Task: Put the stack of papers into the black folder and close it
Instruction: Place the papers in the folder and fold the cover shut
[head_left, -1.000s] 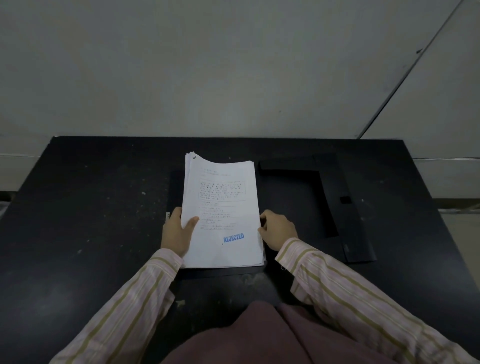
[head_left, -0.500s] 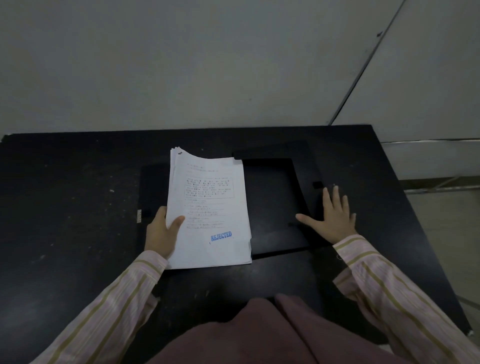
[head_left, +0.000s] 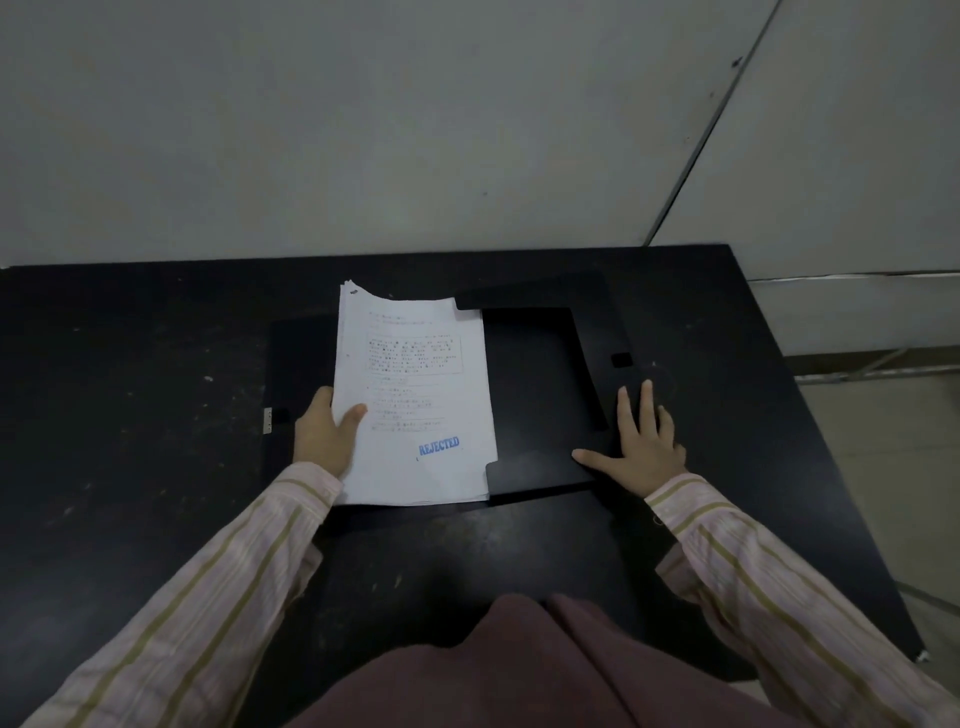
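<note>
1. Along the left edge of the white printed stack of papers (head_left: 413, 400), the left hand (head_left: 324, 434) keeps its grip: thumb on top of the top sheet, fingers hidden beneath, so the stack is pinched and held.
2. That stack, stamped with a blue "REJECTED" mark (head_left: 439, 446) near its lower right, lies over the left half of the open black folder (head_left: 540, 384), its right edge just beside the folder's inner frame and its near right corner tucked under the folder's lower flap.
3. A second ago both hands steadied the paper, one at each side; since then the right hand (head_left: 641, 449) has left the stack and moved out to the folder's right-hand flap.
4. It now rests there flat, fingers spread and nothing gripped, the thumb reaching toward the lower flap.
5. A small square catch (head_left: 621, 359) shows on that right flap, just beyond the fingertips.
6. My reading: the papers count as placed, and the shift of the right hand signals the closing step, probably folding the flap or cover over while the left hand holds the sheets from sliding.
7. Around the folder, the dark scuffed tabletop (head_left: 130, 441) carries nothing else; a pale wall (head_left: 363, 130) stands behind.
</note>
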